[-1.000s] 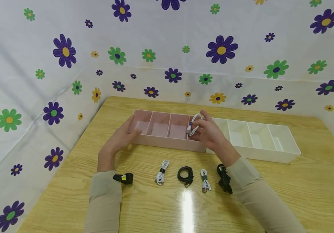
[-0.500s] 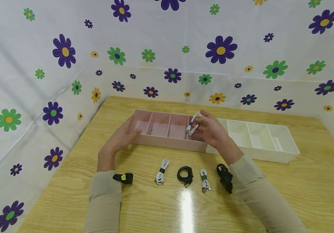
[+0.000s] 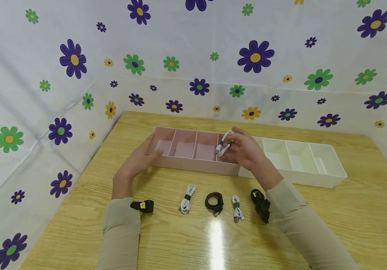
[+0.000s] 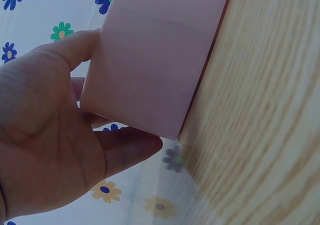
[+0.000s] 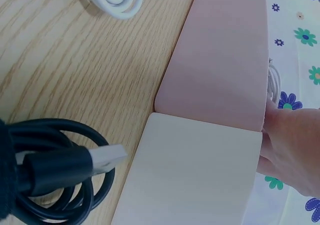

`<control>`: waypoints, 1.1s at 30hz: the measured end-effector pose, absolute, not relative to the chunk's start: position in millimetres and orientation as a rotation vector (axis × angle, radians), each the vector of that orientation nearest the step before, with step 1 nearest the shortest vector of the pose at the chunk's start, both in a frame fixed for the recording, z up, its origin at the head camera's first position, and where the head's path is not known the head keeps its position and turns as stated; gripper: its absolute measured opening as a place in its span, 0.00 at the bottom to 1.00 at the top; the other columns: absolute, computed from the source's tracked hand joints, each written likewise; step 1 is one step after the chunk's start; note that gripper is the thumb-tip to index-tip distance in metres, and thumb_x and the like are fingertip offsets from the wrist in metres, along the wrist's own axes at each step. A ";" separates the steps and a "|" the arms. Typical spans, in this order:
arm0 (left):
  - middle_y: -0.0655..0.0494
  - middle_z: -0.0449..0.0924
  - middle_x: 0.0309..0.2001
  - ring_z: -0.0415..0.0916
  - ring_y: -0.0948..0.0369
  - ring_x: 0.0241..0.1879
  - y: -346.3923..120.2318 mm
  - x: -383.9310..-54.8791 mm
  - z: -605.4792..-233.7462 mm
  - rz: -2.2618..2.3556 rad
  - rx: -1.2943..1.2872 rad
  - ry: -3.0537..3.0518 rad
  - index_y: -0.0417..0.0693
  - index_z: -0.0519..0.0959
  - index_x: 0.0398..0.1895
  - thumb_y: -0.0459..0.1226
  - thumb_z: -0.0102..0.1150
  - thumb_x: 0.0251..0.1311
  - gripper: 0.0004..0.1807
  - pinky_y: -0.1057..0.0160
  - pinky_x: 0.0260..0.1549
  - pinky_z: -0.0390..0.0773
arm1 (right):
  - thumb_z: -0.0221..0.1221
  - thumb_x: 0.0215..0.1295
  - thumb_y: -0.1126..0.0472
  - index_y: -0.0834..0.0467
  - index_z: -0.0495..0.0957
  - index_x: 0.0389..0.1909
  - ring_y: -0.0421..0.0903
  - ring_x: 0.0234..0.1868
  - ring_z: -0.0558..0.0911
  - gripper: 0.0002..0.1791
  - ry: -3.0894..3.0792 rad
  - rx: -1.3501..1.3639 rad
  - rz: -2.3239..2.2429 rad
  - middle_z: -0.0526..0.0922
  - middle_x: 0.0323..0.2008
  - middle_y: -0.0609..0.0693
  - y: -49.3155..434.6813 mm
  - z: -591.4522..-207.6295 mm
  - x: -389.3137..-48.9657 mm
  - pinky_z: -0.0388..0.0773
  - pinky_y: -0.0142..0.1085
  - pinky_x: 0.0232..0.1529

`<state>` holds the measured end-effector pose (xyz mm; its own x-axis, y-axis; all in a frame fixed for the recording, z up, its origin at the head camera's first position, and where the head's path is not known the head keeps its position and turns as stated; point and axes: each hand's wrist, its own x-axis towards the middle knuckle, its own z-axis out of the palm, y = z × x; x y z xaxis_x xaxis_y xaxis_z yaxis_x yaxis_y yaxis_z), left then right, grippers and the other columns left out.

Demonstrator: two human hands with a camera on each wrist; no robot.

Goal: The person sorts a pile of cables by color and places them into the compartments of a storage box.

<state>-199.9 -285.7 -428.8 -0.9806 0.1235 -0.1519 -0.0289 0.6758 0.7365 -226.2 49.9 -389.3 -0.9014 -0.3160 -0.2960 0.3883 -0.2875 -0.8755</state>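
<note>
My left hand [image 3: 141, 159] grips the left end of a pink divided organizer box [image 3: 193, 164], thumb over the rim. In the left wrist view its fingers [image 4: 131, 150] lie along the end wall. Over the box's rightmost compartment, my right hand [image 3: 248, 152] pinches a coiled white charging cable [image 3: 218, 148] with a dark blue tie. That coil stands tilted, its plug end near the last divider. From the right wrist, the cable [image 5: 274, 82] shows only partly above the pink wall, and the right fingertips are mostly hidden behind the boxes.
A white divided organizer box [image 3: 301, 178] adjoins the pink one on the right. In front lie a white cable [image 3: 186, 202], a coiled black cable [image 3: 214, 202], a green-tied white cable [image 3: 237, 210], a black cable bundle [image 3: 261, 206] and a black item [image 3: 147, 206] by the left sleeve.
My right wrist has shifted slightly right and down, while the white cable stays over the same compartment, a little more tilted. My left hand keeps its place on the pink organizer box.
</note>
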 end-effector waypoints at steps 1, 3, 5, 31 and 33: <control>0.52 0.38 0.76 0.37 0.49 0.73 -285.7 -199.9 -428.9 1.193 0.077 2.698 0.62 0.33 0.75 0.59 0.42 0.66 0.43 0.44 0.69 0.43 | 0.48 0.68 0.66 0.50 0.41 0.73 0.46 0.35 0.77 0.37 1.534 0.093 -2.214 0.73 0.37 0.52 50.1 -389.1 -226.1 0.74 0.48 0.53; 0.52 0.38 0.76 0.38 0.49 0.73 -285.7 -199.8 -429.0 1.205 0.073 2.691 0.62 0.33 0.75 0.59 0.42 0.66 0.43 0.43 0.69 0.44 | 0.47 0.68 0.66 0.51 0.43 0.73 0.46 0.36 0.78 0.36 1.527 0.099 -2.208 0.73 0.38 0.53 50.5 -389.0 -226.4 0.73 0.49 0.55; 0.51 0.38 0.76 0.38 0.48 0.73 -285.6 -199.5 -428.9 1.212 0.062 2.685 0.63 0.33 0.75 0.58 0.42 0.66 0.42 0.43 0.68 0.44 | 0.47 0.69 0.65 0.51 0.44 0.72 0.46 0.37 0.79 0.34 1.525 0.102 -2.200 0.73 0.39 0.53 50.8 -388.3 -226.4 0.73 0.49 0.56; 0.51 0.39 0.76 0.38 0.48 0.73 -285.4 -200.4 -429.2 1.200 0.036 2.678 0.65 0.33 0.75 0.60 0.42 0.66 0.43 0.42 0.68 0.45 | 0.48 0.70 0.60 0.56 0.62 0.43 0.45 0.38 0.72 0.06 1.692 0.132 -2.302 0.65 0.39 0.50 54.3 -383.1 -220.3 0.73 0.37 0.46; 0.52 0.38 0.76 0.38 0.48 0.73 -285.0 -200.8 -429.2 1.200 0.040 2.680 0.65 0.33 0.75 0.60 0.42 0.66 0.42 0.42 0.68 0.44 | 0.48 0.69 0.60 0.56 0.62 0.41 0.46 0.38 0.71 0.06 1.766 0.150 -2.289 0.63 0.39 0.49 53.1 -382.9 -221.1 0.72 0.37 0.43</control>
<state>-200.8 -285.0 -429.2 -0.9787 0.1079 -0.1748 -0.0585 0.6694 0.7406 -221.1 53.1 -382.9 -0.9646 -0.1302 -0.2294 0.2550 -0.2368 -0.9375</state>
